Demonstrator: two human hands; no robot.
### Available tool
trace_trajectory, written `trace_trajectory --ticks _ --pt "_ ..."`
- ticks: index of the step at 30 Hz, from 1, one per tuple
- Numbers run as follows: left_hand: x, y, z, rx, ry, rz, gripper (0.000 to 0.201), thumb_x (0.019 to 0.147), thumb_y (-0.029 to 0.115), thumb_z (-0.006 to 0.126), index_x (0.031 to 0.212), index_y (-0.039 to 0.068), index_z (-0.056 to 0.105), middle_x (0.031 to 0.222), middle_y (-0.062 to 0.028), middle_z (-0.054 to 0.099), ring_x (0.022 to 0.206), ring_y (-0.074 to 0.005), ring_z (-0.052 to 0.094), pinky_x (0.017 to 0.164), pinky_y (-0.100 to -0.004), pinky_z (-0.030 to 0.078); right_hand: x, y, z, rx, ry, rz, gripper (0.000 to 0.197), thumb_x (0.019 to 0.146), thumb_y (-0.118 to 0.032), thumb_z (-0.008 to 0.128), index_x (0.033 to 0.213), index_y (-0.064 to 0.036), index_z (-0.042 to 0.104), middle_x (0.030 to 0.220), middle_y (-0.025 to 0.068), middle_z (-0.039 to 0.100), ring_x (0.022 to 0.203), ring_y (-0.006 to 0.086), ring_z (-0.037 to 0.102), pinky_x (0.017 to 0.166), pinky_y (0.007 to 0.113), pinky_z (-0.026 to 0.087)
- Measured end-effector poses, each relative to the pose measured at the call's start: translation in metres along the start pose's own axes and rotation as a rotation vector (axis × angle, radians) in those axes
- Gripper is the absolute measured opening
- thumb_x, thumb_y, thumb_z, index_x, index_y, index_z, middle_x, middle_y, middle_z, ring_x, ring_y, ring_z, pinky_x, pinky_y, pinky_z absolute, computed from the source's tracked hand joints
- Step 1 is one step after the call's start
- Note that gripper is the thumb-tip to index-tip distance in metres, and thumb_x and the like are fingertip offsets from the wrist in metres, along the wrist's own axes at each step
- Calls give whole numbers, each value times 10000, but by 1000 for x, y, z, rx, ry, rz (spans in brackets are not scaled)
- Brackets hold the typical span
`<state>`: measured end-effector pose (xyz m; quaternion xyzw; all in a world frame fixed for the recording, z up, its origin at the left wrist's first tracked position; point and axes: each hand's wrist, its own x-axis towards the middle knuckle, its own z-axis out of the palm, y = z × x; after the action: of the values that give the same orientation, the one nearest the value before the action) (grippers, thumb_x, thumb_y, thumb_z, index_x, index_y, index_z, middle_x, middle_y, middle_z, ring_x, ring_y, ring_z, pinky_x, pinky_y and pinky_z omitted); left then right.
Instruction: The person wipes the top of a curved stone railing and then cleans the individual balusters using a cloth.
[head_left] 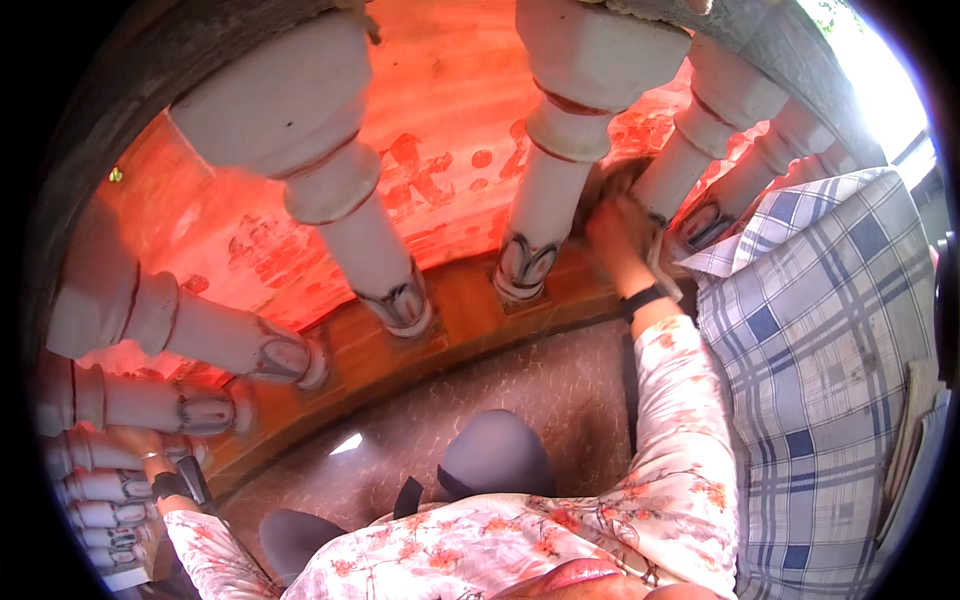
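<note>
My right hand (622, 228) reaches in beside a white baluster (690, 140), low on its shaft. It is blurred, with the fingers bunched around something dark and brownish that I cannot make out. Far to the left, my left hand (135, 440) is closed round another white baluster (90, 452), its fingertips partly hidden. A black band with a flat dark piece sits on each wrist. The nearby balusters, such as the middle baluster (385, 240), have grey leaf-like patterns at their feet.
A red sheet with darker markings (420, 170) hangs behind the balusters. They stand on an orange-brown ledge (470, 300) below a grey rail (130, 90). A blue-and-white checked cloth (810, 350) hangs at the right. My grey-clad knee (497, 455) is above the brown marbled floor (560, 390).
</note>
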<state>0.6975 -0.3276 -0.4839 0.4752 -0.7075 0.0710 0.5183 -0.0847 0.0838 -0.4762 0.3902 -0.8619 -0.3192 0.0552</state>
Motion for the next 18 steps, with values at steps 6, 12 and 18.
trace_trajectory --ticks 6,12,18 --pt "4 15 10 -245 31 -184 226 893 97 446 1057 -57 467 1073 -134 526 934 -230 492 874 -331 403 -49 2 159 321 426 49 152 697 -44 541 818 -70 629 887 141 587 881 317 546 812 409 433" --pt "4 46 6 -256 46 -177 207 897 99 460 1053 -37 479 1080 -86 528 906 -215 504 834 -333 429 -85 124 29 998 1256 607 314 746 0 514 1047 -10 604 1005 121 646 936 244 602 842 328 456" --pt "10 28 10 -165 -8 -149 230 912 142 439 1058 -31 480 1090 -90 521 923 -216 498 852 -332 413 39 149 135 1170 1639 631 324 830 -150 515 1086 43 556 1061 149 606 947 226 558 853 312 425"
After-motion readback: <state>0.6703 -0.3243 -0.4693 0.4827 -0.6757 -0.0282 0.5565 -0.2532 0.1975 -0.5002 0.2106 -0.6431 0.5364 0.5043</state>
